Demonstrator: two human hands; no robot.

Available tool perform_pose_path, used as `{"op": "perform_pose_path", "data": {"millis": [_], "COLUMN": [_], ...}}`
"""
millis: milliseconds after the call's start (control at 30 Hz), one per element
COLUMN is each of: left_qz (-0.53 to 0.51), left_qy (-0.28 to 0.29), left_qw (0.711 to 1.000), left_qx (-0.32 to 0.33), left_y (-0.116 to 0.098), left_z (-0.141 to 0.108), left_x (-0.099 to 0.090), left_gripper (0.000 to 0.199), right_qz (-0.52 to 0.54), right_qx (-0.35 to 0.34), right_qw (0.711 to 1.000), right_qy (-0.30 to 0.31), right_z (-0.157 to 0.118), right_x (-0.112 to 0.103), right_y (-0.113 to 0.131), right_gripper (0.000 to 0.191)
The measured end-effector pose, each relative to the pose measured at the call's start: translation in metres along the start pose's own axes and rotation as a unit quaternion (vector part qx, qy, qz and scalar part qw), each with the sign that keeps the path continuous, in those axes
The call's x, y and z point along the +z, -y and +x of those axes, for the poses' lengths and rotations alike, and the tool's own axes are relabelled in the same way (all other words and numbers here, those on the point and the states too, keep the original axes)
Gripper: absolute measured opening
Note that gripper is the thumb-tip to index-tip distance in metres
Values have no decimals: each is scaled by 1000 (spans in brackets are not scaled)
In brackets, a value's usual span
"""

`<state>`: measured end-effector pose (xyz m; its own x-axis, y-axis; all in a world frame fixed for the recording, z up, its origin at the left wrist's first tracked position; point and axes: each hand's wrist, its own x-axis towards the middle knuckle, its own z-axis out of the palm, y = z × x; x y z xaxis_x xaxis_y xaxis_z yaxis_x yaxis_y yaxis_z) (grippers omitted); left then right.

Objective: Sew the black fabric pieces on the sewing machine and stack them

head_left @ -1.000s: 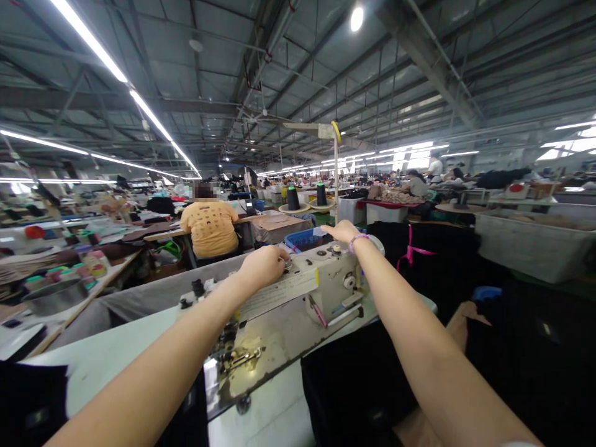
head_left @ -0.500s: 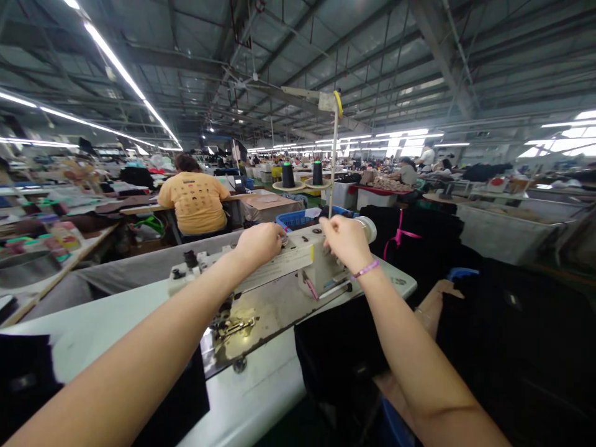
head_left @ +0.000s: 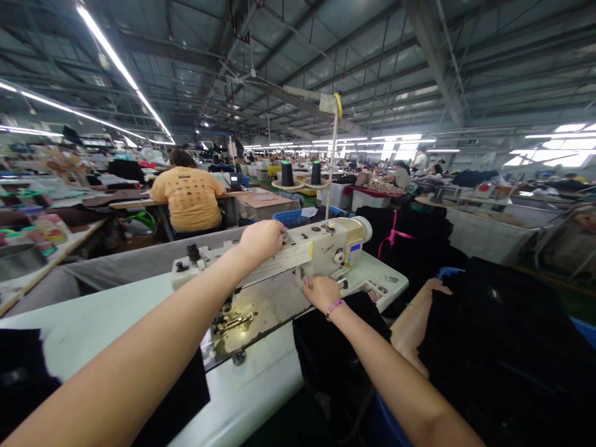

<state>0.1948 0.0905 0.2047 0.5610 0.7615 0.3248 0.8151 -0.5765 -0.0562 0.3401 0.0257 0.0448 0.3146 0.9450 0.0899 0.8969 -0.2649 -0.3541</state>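
Note:
A sewing machine stands on a pale green table. Fingers curled, my left hand is on top of the machine's arm, at a small round metal part; what the fingertips grip is hidden. My right hand is lower, at the base of the machine's column, with its fingers closed around something I cannot make out, where a bit of pink shows. Black fabric hangs over the table's front edge below my right hand. Another black piece lies beneath my left forearm.
Two dark thread cones stand behind the machine beside a thread stand pole. A black fabric stack tied with pink ribbon is at right. Ahead, a person in a yellow shirt sits facing away. A blue basket is behind the machine.
My right hand has moved down from above the machine's arm to the base of its column, where a pink item was visible before. My left hand stays on the arm.

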Motion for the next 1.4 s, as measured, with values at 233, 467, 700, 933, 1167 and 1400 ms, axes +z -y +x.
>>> {"op": "perform_pose_path", "data": {"millis": [233,467,700,933,1167,1400], "left_qz": [-22,-41,-50,-46,-37,-39], "left_qy": [-5,-21,-21,-20,-20,-18], "left_qw": [1000,999,998,998,998,998], "left_qx": [3,-27,-38,-45,-48,-52], "left_y": [6,13,11,11,9,12], "left_z": [1,-12,-24,-24,-25,-24], "left_x": [4,2,3,3,3,5], "left_gripper": [44,35,24,23,24,24], "right_qz": [396,525,369,165,74,51], "right_qx": [-56,-98,-150,-200,-199,-192], "right_qw": [911,843,909,946,954,957], "right_qy": [102,63,-125,-195,-210,-214], "right_z": [-20,-52,-28,-4,5,2], "right_x": [-9,-28,-64,-81,-85,-91], "right_y": [-5,-1,26,50,60,58], "right_gripper": [35,36,27,25,23,21]}}
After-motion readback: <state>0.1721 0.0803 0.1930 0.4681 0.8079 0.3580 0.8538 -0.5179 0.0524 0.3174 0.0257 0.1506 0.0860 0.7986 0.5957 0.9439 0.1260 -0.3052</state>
